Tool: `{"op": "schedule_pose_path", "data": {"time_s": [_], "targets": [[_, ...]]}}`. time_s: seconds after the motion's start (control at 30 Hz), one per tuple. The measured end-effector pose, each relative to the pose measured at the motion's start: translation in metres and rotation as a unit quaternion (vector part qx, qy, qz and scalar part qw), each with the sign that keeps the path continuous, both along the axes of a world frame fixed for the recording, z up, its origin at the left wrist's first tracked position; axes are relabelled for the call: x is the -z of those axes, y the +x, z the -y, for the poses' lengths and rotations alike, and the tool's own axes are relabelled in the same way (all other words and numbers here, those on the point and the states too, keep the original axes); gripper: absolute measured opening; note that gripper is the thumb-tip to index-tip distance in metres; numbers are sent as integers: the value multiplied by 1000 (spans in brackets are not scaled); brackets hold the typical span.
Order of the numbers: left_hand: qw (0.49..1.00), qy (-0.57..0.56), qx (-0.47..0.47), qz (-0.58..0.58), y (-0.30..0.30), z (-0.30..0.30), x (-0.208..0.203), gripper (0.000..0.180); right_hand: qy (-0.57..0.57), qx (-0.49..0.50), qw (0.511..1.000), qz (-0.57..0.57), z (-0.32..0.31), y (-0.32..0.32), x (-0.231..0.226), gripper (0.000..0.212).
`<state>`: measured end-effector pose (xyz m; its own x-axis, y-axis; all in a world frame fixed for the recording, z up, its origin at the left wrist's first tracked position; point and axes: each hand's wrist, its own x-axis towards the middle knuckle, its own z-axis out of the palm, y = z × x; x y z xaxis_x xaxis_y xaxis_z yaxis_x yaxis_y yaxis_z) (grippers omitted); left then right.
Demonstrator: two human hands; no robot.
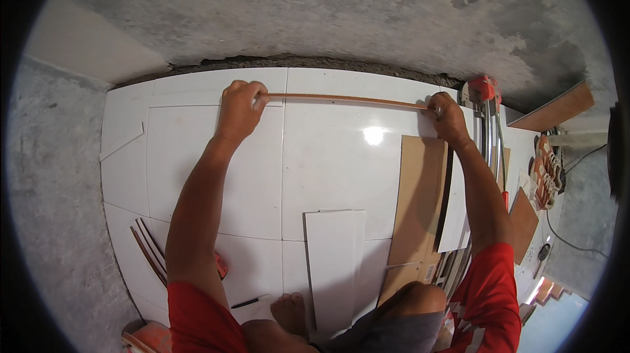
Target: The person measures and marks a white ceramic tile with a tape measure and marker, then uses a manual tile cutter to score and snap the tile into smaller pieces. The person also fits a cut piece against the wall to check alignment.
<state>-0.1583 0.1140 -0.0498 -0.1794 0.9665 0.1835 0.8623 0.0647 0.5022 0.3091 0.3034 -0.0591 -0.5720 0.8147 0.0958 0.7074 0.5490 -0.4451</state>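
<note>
A long, narrow tile strip [348,98] with a reddish-brown edge spans between my hands, near the far wall. My left hand [243,107] is closed on its left end, fingers curled around it. At the opposite end my right hand [449,117] pinches the strip, close to the red head of a tile cutter [487,90]. White floor tiles [341,163] lie under the strip. A thin white strip [184,105] rests on the floor beside my left hand. Whether the held strip touches the floor I cannot tell.
White tile planks [333,268] lie before my feet, with cardboard [413,202] to their right. Curved thin strips [149,251] and a dark pen [246,302] are at the left. Brown tile pieces [558,109], shoes [545,172] and a cable [574,245] lie at the right.
</note>
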Motion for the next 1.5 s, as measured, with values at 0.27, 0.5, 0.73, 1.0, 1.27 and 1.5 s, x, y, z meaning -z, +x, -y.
{"op": "schedule_pose_path", "data": {"time_s": [0.27,0.5,0.73,1.0,1.27,1.5], "targets": [[995,90,45,-20,18,29,11,21,78,48,995,48,54,0,-4,28],[995,80,32,-41,22,47,12,31,22,17,999,-38,160,0,-30,47],[992,61,98,-47,56,93,19,34,-131,37,990,-30,351,56,-83,47],[986,24,166,19,108,136,-18,29,-132,286,943,106,478,129,-168,47],[947,-119,266,133,174,148,-162,24,-134,337,927,94,501,129,-165,57],[858,-177,482,7,239,237,-330,33,-58,375,925,7,519,138,-154,47]]}}
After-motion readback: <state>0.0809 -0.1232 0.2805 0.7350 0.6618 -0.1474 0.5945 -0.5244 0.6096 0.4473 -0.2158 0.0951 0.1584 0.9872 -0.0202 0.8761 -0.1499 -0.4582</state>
